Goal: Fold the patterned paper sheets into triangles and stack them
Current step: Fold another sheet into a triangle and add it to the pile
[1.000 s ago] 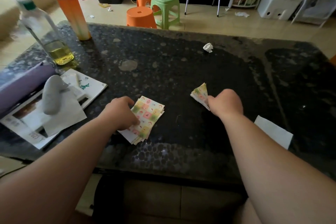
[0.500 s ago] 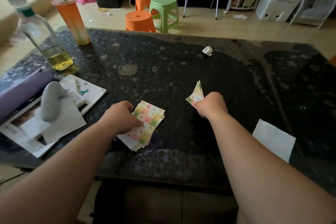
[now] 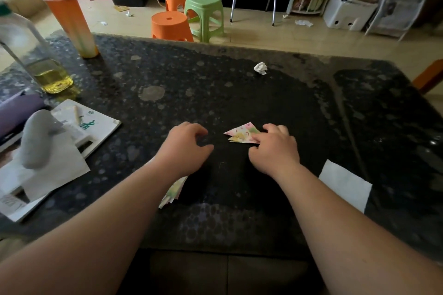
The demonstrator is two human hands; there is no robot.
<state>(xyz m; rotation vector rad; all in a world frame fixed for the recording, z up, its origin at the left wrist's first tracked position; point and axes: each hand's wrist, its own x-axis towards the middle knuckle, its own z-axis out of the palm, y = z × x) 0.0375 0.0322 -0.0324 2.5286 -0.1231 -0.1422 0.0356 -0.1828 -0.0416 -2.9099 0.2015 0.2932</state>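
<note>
A small pile of folded patterned triangles (image 3: 241,133) lies on the dark speckled table (image 3: 215,93), just beyond centre. My right hand (image 3: 274,149) has its fingertips down on the pile's right part, with the thumb off the paper. My left hand (image 3: 185,148) hovers to the left of the triangles, fingers loosely curled, holding nothing. The stack of unfolded patterned sheets (image 3: 173,191) lies near the front edge, mostly hidden under my left forearm.
At the left stand an orange cup with a straw (image 3: 72,24) and a bottle with yellow liquid (image 3: 51,76), beside a booklet (image 3: 96,127) and a grey object (image 3: 36,139). A crumpled paper ball (image 3: 260,68) lies further back, a white sheet (image 3: 345,185) at the right.
My right hand brought the folded triangles left and laid them flat on the table. My left hand left the sheet stack and moved forward and right towards the triangles.
</note>
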